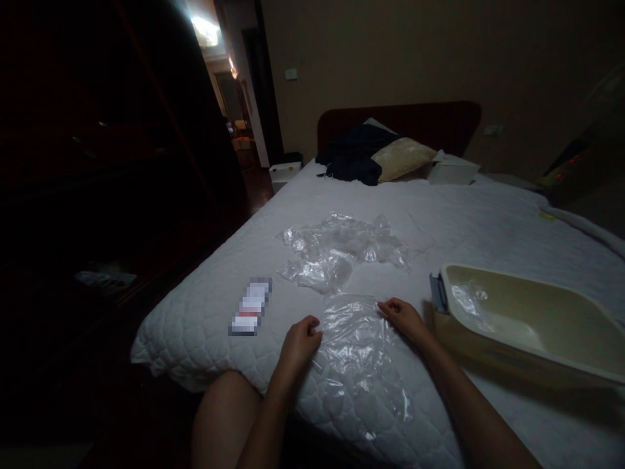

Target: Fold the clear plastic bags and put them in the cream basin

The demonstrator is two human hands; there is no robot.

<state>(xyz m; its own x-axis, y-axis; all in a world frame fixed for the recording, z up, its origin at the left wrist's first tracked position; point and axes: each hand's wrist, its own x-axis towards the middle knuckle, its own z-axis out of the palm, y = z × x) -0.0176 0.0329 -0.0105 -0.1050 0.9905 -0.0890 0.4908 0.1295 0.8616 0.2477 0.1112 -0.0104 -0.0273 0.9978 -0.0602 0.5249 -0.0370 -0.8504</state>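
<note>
A clear plastic bag (pixel 359 345) lies spread on the white quilted bed, its lower part reaching toward the near edge. My left hand (pixel 301 339) is closed at the bag's left edge, fingers curled and thumb toward the index finger. At the upper right corner, my right hand (pixel 403 318) pinches the film between thumb and fingers. Just beyond the hands lies a crumpled heap of clear plastic bags (pixel 336 247). To the left of my left hand rests a phone-shaped item (pixel 250 307), its face blurred out.
A cream plastic bin (pixel 532 312) with a grey latch stands on the bed at right, some clear plastic inside. Dark clothing (pixel 356 153), a pillow (pixel 403 158) and a white box (pixel 454 170) are near the headboard (pixel 400 117). The bed's left edge drops to a dark floor.
</note>
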